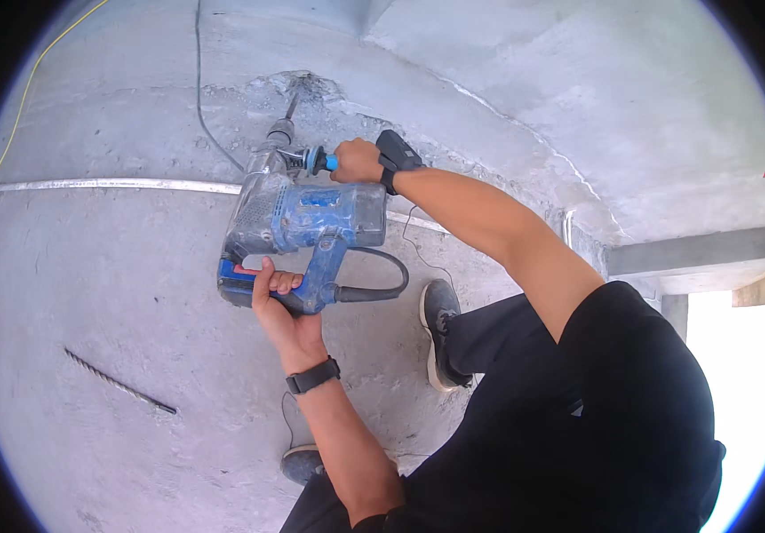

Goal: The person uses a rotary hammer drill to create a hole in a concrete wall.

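Observation:
A large blue and grey rotary hammer (316,216), dusty and scuffed, is held between my two hands. My left hand (283,302) is closed round its rear handle, beside the red trigger piece (245,270). Around the blue side handle (329,163), near the chuck, my right hand (360,161) is wrapped. From the chuck (281,132) a metal bit (292,106) reaches into a rough, broken patch (311,86) in the concrete; its tip is hard to make out there. The tool's black cable (391,290) loops out behind the handle.
A loose spiral drill bit (120,382) lies on the concrete floor at left. A pale pipe-like strip (116,185) runs behind the tool. Grey (199,80) and yellow (40,64) cables trail at upper left. My shoes (440,333) stand near the tool; a concrete ledge (693,250) is at right.

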Motion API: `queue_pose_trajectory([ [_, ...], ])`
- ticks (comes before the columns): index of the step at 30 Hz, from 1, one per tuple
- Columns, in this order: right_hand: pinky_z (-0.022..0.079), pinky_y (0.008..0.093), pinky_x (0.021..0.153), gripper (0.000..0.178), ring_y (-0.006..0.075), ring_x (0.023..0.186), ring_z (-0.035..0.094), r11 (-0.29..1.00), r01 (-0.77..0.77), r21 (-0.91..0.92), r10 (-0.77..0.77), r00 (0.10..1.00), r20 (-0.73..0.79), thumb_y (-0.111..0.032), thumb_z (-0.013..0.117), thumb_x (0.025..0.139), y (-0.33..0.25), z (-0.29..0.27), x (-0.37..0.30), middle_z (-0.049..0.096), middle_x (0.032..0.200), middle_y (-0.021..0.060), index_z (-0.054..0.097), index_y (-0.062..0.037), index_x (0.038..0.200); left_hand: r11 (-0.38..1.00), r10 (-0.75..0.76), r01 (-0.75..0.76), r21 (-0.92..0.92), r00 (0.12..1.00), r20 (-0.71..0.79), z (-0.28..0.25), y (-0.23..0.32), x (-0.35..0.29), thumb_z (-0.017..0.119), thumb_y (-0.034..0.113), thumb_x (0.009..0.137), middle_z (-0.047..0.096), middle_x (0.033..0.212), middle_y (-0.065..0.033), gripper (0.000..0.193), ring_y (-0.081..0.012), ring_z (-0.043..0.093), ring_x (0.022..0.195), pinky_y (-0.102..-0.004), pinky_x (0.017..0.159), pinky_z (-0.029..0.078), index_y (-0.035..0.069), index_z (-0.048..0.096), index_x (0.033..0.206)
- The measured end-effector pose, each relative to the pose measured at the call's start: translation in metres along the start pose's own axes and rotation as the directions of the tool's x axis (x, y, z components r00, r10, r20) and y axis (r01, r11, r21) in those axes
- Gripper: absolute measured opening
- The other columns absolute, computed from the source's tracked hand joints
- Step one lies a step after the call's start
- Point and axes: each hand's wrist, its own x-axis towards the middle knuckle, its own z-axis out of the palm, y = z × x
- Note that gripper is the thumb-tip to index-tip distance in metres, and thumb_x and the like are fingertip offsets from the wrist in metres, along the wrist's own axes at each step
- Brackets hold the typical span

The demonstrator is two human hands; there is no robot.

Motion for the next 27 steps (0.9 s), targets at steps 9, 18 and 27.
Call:
queue_pose_trajectory([
  [9,0.054,0.0355,0.051,0.027,0.0285,0.053,0.066,0.996,0.005,0.084,-0.022,0.98,0.196,-0.027,0.065,0.071,-0.009,-0.006,0.035,0.066,0.066,0.0201,0.069,-0.0003,0.073,0.98,0.129,-0.106,0.17,0.983,-0.132,-0.007,-0.005,0.019,0.05,0.003,0.087,0.035,0.059,0.0064,0.011,-0.0047,0.037,0.049,-0.0207,0.049,0.036,0.006,0.053,0.098],
  [18,0.054,0.0322,0.051,0.025,0.024,0.047,0.064,0.989,-0.053,0.139,0.037,0.993,0.115,-0.023,0.068,0.073,-0.008,-0.021,0.039,0.062,0.053,0.0143,0.064,0.0001,0.063,0.986,0.085,-0.076,0.15,0.995,-0.059,0.011,-0.018,0.026,0.051,0.003,0.086,0.035,0.06,0.0058,0.018,-0.0065,0.036,0.051,-0.0238,0.05,0.035,0.007,0.057,0.103],
  [27,0.053,0.044,0.062,0.024,0.0357,0.063,0.065,0.979,0.134,0.156,-0.16,0.973,0.166,-0.027,0.069,0.063,-0.075,-0.035,-0.056,0.064,0.068,0.023,0.068,-0.0039,0.071,0.99,0.138,-0.138,0.014,0.99,-0.007,-0.048,0.022,-0.083,0.047,0.004,0.089,0.034,0.06,0.0069,0.02,-0.0042,0.035,0.05,-0.0205,0.051,0.037,-0.001,0.059,0.105],
])
